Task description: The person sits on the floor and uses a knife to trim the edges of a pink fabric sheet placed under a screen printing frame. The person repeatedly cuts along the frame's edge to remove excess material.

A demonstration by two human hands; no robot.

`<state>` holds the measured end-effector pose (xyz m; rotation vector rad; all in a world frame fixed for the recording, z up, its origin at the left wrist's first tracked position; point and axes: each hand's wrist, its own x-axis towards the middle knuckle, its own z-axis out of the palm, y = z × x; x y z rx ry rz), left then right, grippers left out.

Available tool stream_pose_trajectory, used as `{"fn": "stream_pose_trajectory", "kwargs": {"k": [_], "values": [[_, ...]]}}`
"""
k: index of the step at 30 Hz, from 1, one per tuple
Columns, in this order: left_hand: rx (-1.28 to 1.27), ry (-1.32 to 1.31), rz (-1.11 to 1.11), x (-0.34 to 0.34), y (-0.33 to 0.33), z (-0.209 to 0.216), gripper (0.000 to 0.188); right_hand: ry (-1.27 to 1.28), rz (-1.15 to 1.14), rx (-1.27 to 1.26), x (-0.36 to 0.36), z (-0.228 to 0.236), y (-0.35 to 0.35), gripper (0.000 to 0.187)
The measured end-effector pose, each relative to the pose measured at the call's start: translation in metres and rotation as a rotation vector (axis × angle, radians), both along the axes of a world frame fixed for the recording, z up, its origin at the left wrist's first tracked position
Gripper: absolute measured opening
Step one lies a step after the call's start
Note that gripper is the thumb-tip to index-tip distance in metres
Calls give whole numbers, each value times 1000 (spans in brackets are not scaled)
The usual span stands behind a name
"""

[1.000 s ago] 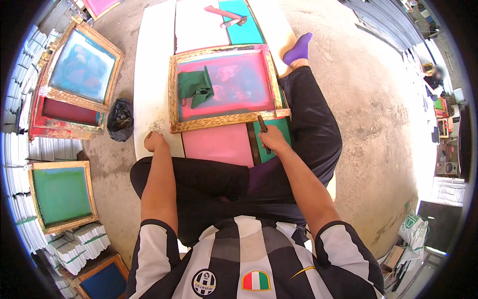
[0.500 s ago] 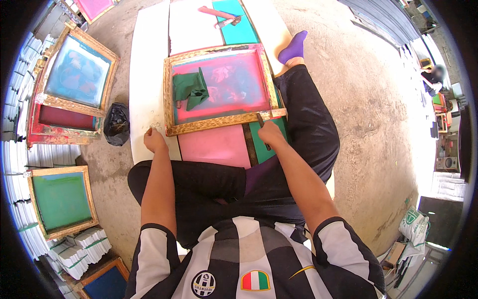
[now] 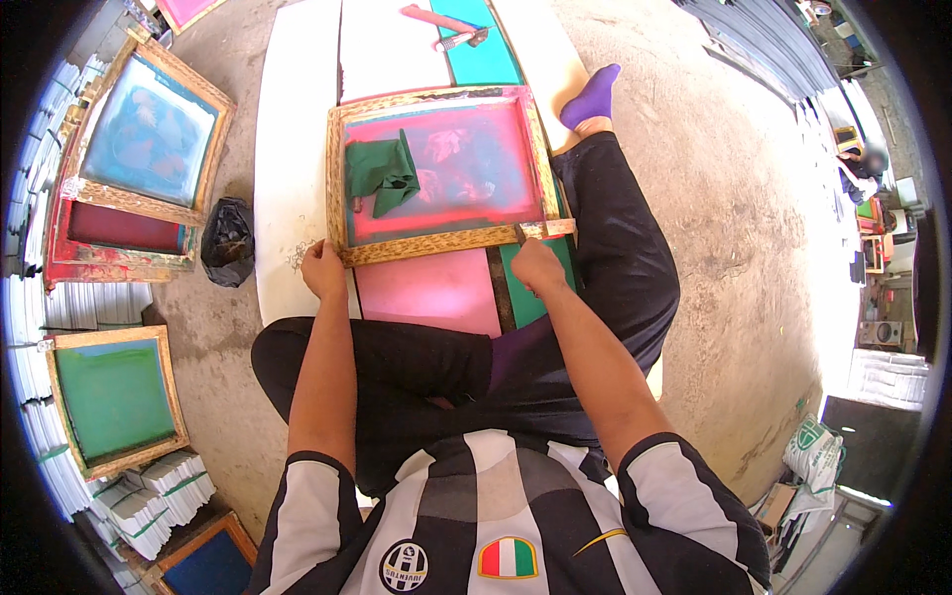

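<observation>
A wooden-framed printing screen (image 3: 446,244) with pink and blue-grey mesh lies flat across the boards in front of me. My left hand (image 3: 323,272) is at its near left corner, fingers pinched together; whether anything is between them is hidden. Tiny pale bits (image 3: 297,256) lie on the white board beside that hand. At the near right corner, my right hand (image 3: 538,268) is closed round a slim dark tool (image 3: 520,234), whose tip reaches the frame's near rail. A crumpled dark green cloth (image 3: 383,173) rests on the left part of the mesh.
A hammer (image 3: 446,20) and a silvery tool (image 3: 458,42) lie beyond the screen on a teal panel. Left of the boards are a black plastic bag (image 3: 228,244), a blue screen (image 3: 147,139) and a green screen (image 3: 111,399). My leg in a purple sock (image 3: 591,97) stretches along the right.
My left hand has moved from over the tiny bits rightward to the frame's near left corner. My right hand remains at the near right corner with the tool, which now shows less.
</observation>
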<state>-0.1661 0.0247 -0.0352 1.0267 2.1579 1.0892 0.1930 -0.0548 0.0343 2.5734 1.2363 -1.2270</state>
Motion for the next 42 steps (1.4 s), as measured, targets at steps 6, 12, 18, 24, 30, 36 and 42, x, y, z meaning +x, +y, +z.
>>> {"fn": "stream_pose_trajectory", "kwargs": {"k": [6,12,18,24,30,36,42], "values": [[-17,-30,15,1,-1,1,35,-70,-34,89,-6,6,-7,38],[-8,-2,26,-2,0,-8,31,325,-314,175,3,-11,-15,26],[161,177,-41,7,-6,-4,32,692,-483,312,3,-34,-32,14],[359,164,-749,89,-45,35,33,790,-269,294,-38,-8,-36,14],[119,-476,-817,136,-67,35,28,812,-131,279,-63,2,-45,19],[63,-670,-708,132,-74,24,20,897,-117,197,-69,8,-46,26],[-44,-880,-501,125,-66,10,18,935,-108,135,-66,6,-47,31]]}}
